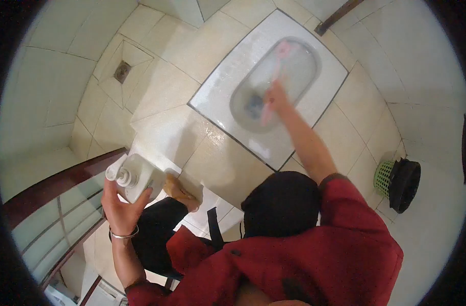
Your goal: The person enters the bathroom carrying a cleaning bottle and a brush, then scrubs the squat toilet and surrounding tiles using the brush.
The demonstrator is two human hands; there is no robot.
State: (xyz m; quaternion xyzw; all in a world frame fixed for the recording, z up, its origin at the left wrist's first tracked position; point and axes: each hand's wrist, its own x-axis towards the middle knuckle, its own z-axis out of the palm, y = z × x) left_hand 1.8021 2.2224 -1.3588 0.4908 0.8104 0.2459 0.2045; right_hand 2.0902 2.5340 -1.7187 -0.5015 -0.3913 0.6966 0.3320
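Note:
My left hand (121, 210), with a bangle at the wrist, is closed around a whitish pump bottle (141, 176). The bottle is upright, and its white pump head faces up towards me. My right hand (278, 97) reaches forward over the white squat toilet (212, 99) set in the floor. In its fist is a pink toilet brush (284, 49), somewhat blurred, with its pink head at the far end of the basin. The dark hole of the toilet shows near my right hand, and the basin looks wet or foamy.
A green waste basket (383, 176) with a black bag (405, 183) stands at the right wall. A square floor drain (122, 72) lies at the upper left. The dark red door frame (64, 178) is close beside the pump bottle. One bare foot (181, 194) rests on the floor.

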